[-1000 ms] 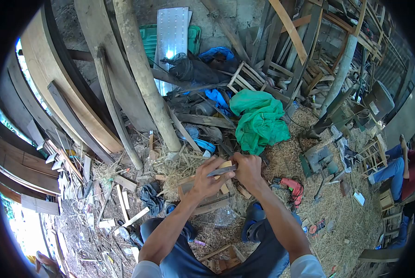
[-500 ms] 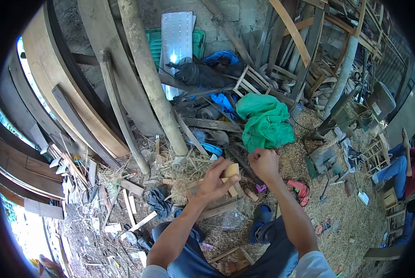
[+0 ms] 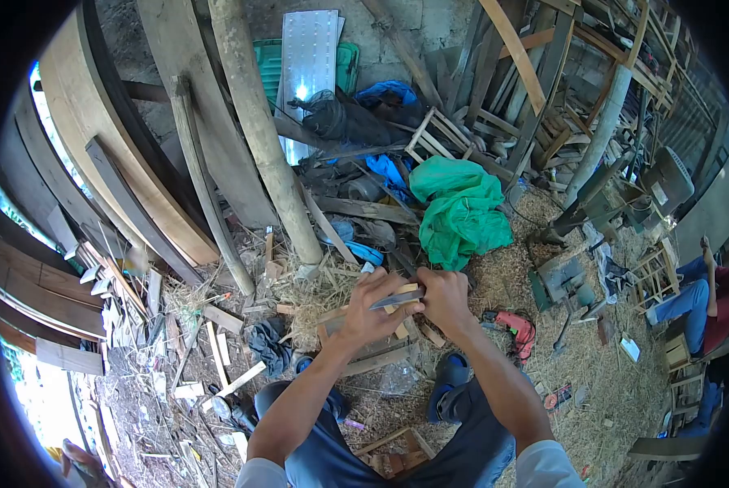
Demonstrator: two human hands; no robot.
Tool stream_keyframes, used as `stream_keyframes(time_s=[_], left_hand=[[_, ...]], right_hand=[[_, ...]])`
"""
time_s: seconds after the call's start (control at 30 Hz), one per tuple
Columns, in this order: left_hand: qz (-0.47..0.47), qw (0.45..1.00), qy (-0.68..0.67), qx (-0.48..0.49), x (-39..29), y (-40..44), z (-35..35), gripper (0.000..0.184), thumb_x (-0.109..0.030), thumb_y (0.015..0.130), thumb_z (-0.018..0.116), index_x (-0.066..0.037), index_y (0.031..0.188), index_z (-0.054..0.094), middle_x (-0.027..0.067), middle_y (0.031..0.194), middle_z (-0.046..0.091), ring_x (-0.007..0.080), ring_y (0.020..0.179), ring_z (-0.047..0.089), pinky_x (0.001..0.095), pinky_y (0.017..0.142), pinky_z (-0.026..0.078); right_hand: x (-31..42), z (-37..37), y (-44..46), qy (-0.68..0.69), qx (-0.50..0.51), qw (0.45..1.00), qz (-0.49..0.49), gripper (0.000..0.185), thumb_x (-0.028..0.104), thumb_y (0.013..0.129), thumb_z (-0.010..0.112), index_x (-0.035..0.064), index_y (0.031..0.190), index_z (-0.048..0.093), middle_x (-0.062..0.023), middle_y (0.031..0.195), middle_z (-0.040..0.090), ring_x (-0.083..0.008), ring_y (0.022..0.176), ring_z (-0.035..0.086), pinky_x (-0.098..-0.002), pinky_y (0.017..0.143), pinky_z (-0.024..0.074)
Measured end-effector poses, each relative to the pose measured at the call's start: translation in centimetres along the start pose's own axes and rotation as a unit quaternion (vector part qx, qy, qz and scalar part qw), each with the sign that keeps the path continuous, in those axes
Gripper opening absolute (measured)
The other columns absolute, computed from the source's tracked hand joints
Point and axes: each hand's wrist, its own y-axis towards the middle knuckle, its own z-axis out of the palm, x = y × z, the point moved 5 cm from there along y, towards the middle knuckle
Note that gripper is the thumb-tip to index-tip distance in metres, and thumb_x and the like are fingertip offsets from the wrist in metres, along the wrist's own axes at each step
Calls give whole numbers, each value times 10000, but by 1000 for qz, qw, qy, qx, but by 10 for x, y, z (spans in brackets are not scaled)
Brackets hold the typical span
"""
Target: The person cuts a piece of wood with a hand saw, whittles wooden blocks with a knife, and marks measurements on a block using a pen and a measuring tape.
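Note:
My left hand (image 3: 371, 313) is closed around a small pale piece of wood (image 3: 409, 288), mostly hidden by the fingers. Across the wood lies the grey pointed blade of a knife (image 3: 390, 300), its tip toward my left palm. My right hand (image 3: 447, 301) is a fist around the knife's handle, which it hides. Both hands are close together above my spread knees, over several wood offcuts (image 3: 380, 360) on the ground.
A green plastic sheet (image 3: 462, 215) lies ahead. The red power tool (image 3: 520, 333) is on the shavings at right, near a grey-green machine (image 3: 561, 281). Long boards (image 3: 128, 138) and a pole (image 3: 267, 130) lean at left. Another person (image 3: 694, 293) sits at far right.
My right hand has moved left and in against my left hand. The knife blade now shows across the wood; before, the hands were apart and the wood's pale face showed.

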Motion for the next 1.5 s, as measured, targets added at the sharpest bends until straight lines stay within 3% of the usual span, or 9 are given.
stream_keyframes(time_s=[0.47,0.57,0.63,0.77,0.97,1.2,1.3,1.43,1.5], left_hand=[[-173,983,-21,49,-1,-4,11,427,-403,775,755,-44,984,656,92,749,538,264,733,548,366,663,467],[44,998,-20,-50,-39,-14,-31,410,-362,771,768,-21,958,639,127,779,583,271,651,556,390,573,451],[-148,976,-144,-64,10,-28,-10,426,-324,799,760,9,1021,613,152,894,593,283,725,585,392,615,469],[-170,967,-191,-2,25,-23,2,547,-500,953,510,1,1166,562,86,1000,518,186,906,510,333,866,429],[-276,903,-330,5,27,-26,1,634,-534,1011,274,2,1173,571,52,867,536,108,810,525,259,730,452],[-321,899,-299,-3,29,-34,5,555,-494,1022,281,-19,899,539,17,630,502,91,533,481,236,480,404],[-340,904,-258,18,30,-34,10,532,-483,1022,293,-27,853,508,23,619,500,88,502,472,237,445,394],[-305,927,-218,10,26,-22,7,483,-423,1027,369,-14,828,531,34,560,541,94,479,535,263,458,420],[-302,928,-217,-5,22,-15,6,468,-415,1026,385,-19,833,544,37,564,547,97,482,541,265,462,421]], right_hand=[[-57,23,-3,-107,17,983,148,104,179,727,685,112,670,629,-124,596,634,-310,572,653,-426,529,504],[-95,50,-18,-125,30,962,240,128,182,763,656,93,672,654,-157,613,636,-341,598,655,-441,553,516],[-142,36,-11,-115,14,966,232,176,199,785,632,63,681,672,-185,647,646,-382,627,652,-460,576,523],[-121,25,-12,-60,-3,950,307,192,221,761,659,48,676,659,-196,676,652,-401,655,648,-476,594,525],[-4,-11,14,98,14,976,193,244,178,743,651,21,592,541,-194,567,537,-374,619,610,-441,558,476],[5,-11,-1,540,20,817,202,237,265,928,631,33,942,678,75,608,478,-26,524,374,-254,457,262],[-7,0,-1,492,109,828,245,227,235,880,700,9,903,698,20,757,619,-64,753,534,-248,704,433],[-12,7,0,523,152,791,277,258,255,857,727,3,900,697,15,772,636,-44,724,534,-229,620,419],[-9,5,0,536,122,800,240,269,247,858,724,-6,930,667,59,590,456,-35,489,345,-233,442,215]])
